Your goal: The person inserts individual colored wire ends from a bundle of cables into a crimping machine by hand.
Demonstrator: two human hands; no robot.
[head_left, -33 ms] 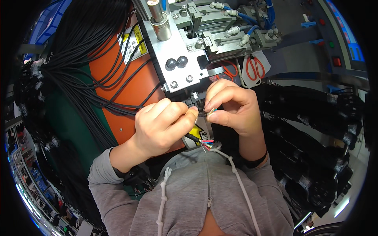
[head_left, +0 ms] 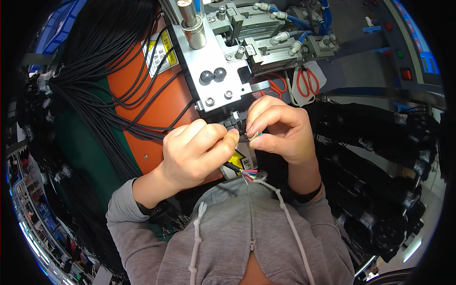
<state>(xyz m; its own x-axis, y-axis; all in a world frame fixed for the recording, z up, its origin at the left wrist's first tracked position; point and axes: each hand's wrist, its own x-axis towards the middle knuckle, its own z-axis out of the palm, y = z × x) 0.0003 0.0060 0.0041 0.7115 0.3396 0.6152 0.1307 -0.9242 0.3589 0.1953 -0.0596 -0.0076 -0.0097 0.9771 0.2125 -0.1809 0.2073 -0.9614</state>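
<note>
My left hand (head_left: 194,154) is closed, thumb and forefinger pinched together just below the machine's black fixture (head_left: 236,124). From under its near side comes a black cable (head_left: 232,166), its stripped end fanned into several thin coloured wires (head_left: 249,174) in front of the grey jacket. What lies between the left fingertips is hidden. My right hand (head_left: 285,130) is closed too, thumb and fingers pinching small thin wires (head_left: 256,136), pale and blue, beside the left fingertips. A small gap separates the two hands.
Ahead stands a metal machine plate (head_left: 213,57) with two black knobs (head_left: 213,76) and air cylinders with blue hoses. Many black cables (head_left: 90,90) drape over an orange panel (head_left: 142,118) at the left. Red-handled scissors (head_left: 308,83) lie beyond my right hand; bundled black cables (head_left: 375,175) hang at the right.
</note>
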